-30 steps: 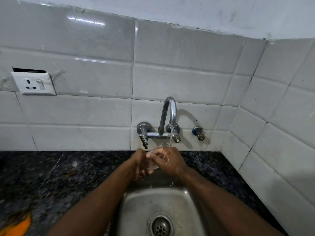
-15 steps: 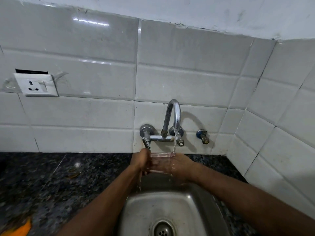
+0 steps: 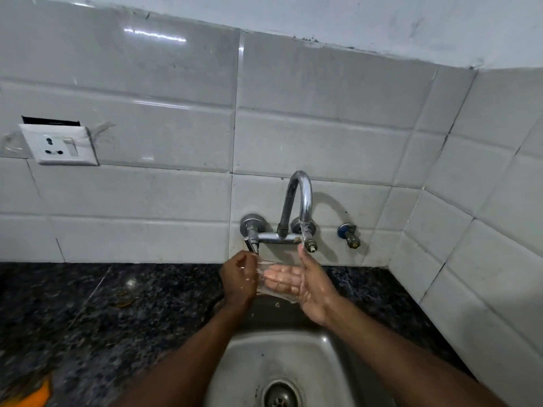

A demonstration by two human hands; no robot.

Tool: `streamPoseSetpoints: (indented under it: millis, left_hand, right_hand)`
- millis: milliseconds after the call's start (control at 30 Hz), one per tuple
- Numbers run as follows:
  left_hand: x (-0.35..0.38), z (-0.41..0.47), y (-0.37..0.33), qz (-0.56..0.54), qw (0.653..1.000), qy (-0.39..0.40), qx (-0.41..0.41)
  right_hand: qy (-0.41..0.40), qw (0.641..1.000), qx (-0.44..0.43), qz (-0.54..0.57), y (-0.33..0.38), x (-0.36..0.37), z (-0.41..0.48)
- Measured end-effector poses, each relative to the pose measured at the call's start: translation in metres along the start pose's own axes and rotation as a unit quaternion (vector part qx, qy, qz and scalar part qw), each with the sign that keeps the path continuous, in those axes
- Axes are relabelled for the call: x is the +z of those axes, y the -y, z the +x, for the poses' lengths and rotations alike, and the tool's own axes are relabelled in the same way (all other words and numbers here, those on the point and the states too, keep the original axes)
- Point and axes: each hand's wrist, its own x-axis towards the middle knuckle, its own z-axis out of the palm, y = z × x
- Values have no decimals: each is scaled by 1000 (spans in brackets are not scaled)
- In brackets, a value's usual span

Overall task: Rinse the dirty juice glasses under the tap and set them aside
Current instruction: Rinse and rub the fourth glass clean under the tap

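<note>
**One clear juice glass (image 3: pixel 276 279) under the stream, held above the steel sink (image 3: pixel 282 356)**

The glass sits between both hands, below the curved chrome tap (image 3: pixel 297 201). The left hand (image 3: pixel 237 279) curls its fingers on the glass's left side. The right hand (image 3: pixel 316 289) wraps it from the right, nearer the falling water. How its long axis lies is unclear. Count: one glass, one tap, two hands. The set-aside spot is probably the dark speckled tabletop (image 3: pixel 102 318).

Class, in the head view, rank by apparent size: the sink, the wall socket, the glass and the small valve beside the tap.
1. sink, though cropped below
2. wall socket
3. glass, partly hidden
4. small valve
</note>
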Motion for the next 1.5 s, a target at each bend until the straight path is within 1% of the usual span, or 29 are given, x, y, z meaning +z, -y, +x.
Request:
streamPoseSetpoints:
  millis: [33,67,100,133,200,233,300,333,367,433,467,500,567,600,633,667,733,800,867,933,1000,1033,1100,1133,1167,1267,1333,1400,1500]
  left_hand:
    - [5,-7,1,0,1000,-21,8]
    - [10,-15,2,6,999,-36,17]
    - [14,-20,1,12,999,-47,16]
    - [15,-23,-3,21,998,-59,7]
    - [16,-19,-4,42,996,-59,-59]
    - [17,-15,-2,49,990,-57,-121]
    - [15,-9,-4,45,962,-84,-256]
    - [14,-8,-4,36,949,-91,-299]
    - [13,-8,-5,19,940,-84,-330]
    - [14,-13,-12,-55,923,-62,-375]
    - [13,-14,-16,-89,915,-51,-391]
    - [11,-15,-19,-109,908,-31,-403]
    - [9,-16,-21,-137,902,23,-409]
    - [9,-17,-21,-155,899,45,-407]
    - [10,-18,-21,-178,891,62,-413]
    - [10,-19,-19,-200,882,73,-421]
    - [13,-21,-11,-212,867,110,-436]
    - [16,-24,0,-199,859,149,-448]
    - [16,-25,6,-137,876,178,-428]
    - [12,-22,9,-65,901,152,-400]
    - [5,-16,10,-51,914,105,-388]
    - [2,-13,10,-50,917,91,-385]
    - [-2,-9,10,-37,921,82,-378]
    - [-3,-9,9,-30,923,82,-376]
    - [-3,-9,9,-27,924,81,-373]
    - [-1,-11,6,-23,926,89,-367]
    - [0,-11,6,-18,930,83,-357]
    - [2,-8,7,-7,938,76,-337]
    - [1,-4,2,20,948,69,-310]
  right_hand:
    - [-104,994,-20,-16,0,7,2]
    - [-206,977,-41,-42,-1,15,4]
    - [-279,955,-63,-83,-2,19,6]
    - [-323,933,-88,-133,-5,22,9]
    - [-355,891,-141,-246,-11,24,11]
    - [-368,846,-166,-349,-14,20,12]
    - [-363,704,-218,-570,-19,7,9]
    - [-349,661,-246,-617,-21,0,8]
    - [-330,652,-268,-628,-20,-3,5]
    - [-296,673,-307,-604,-22,-10,5]
    - [-270,707,-315,-573,-24,-10,6]
    - [-238,762,-307,-519,-24,-7,7]
    - [-197,875,-260,-358,-21,4,9]
    - [-197,912,-231,-276,-16,7,11]
    - [-203,934,-207,-211,-10,9,12]
    - [-210,943,-191,-173,-5,10,12]
    - [-224,938,-189,-186,-1,9,13]
    - [-235,914,-204,-260,-2,6,13]
    - [-242,880,-241,-330,-2,4,14]
    - [-280,872,-258,-308,3,1,12]
    - [-327,857,-266,-295,7,-5,9]
    - [-303,846,-283,-335,6,-9,7]
    - [-197,819,-303,-444,1,-13,4]
    - [-176,811,-302,-469,-1,-13,3]
    - [-181,811,-299,-470,-2,-14,4]
    - [-249,823,-305,-409,2,-14,4]
    - [-205,820,-306,-438,4,-10,4]
    - [-168,802,-305,-485,4,-7,1]
    - [-240,816,-299,-433,7,-12,3]
